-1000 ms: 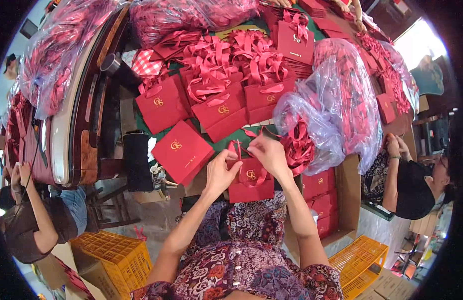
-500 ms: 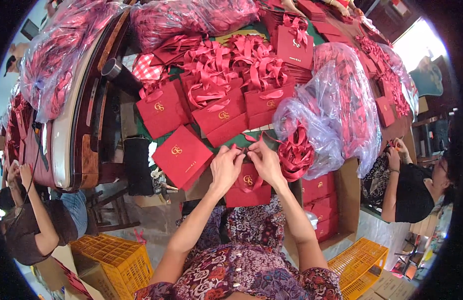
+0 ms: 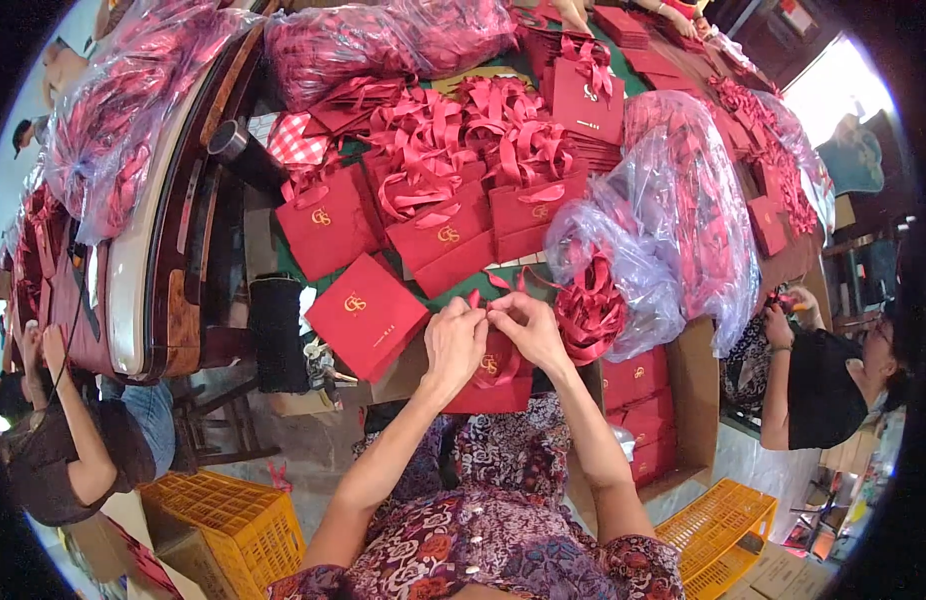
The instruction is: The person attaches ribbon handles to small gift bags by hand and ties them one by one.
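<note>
Left hand (image 3: 458,342) and right hand (image 3: 531,333) have drawn closer, fingers (image 3: 508,323) pinched narrow, seemingly on ribbon (image 3: 474,298), red bag (image 3: 491,395) just below both.

My feed shows a yellow crate (image 3: 268,530) at lower left. I think the dark cylinder (image 3: 255,165) is a flask.
</note>
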Action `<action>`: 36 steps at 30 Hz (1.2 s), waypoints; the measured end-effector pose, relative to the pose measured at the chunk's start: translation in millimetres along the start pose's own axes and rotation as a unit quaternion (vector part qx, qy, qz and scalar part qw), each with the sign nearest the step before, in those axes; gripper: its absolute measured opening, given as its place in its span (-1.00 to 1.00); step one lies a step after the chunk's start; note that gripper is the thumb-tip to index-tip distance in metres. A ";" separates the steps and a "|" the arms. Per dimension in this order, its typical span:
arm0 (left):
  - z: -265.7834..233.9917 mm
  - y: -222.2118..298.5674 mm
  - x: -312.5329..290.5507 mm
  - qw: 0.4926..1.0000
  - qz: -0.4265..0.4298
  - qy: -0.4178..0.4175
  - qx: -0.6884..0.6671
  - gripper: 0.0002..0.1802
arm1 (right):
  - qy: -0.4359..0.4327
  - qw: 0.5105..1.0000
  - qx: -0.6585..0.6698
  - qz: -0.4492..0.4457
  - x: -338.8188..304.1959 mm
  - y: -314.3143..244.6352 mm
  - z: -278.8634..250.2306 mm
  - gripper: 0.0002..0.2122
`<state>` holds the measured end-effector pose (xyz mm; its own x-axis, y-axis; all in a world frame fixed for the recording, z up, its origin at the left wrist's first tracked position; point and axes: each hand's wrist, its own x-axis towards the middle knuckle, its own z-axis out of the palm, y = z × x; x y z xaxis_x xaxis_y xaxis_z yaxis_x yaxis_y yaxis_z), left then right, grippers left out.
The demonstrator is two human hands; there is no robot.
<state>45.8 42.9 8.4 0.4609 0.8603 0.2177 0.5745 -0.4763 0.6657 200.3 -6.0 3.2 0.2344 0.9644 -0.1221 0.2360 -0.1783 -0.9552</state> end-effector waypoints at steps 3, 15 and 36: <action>-1.6 4.2 -0.3 1.000 0.017 -0.012 0.015 -0.88 | 0.012 0.998 0.057 -0.005 -0.6 7.3 -0.2 -0.87; -35.4 -8.6 -28.3 0.934 -0.121 -0.156 -0.297 -0.50 | 0.058 0.966 0.247 0.060 -5.8 -0.2 -36.2 -0.95; -121.4 -35.0 -35.1 0.948 -0.113 -0.100 -0.279 -0.41 | 0.173 0.973 0.154 -0.018 -3.2 -22.9 -20.6 -0.70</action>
<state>-72.6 51.4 64.1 0.5203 0.8504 -0.0782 0.2520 -0.0653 0.9655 213.6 -9.1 31.0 0.5475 0.8358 -0.0398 -0.0307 -0.0275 -0.9991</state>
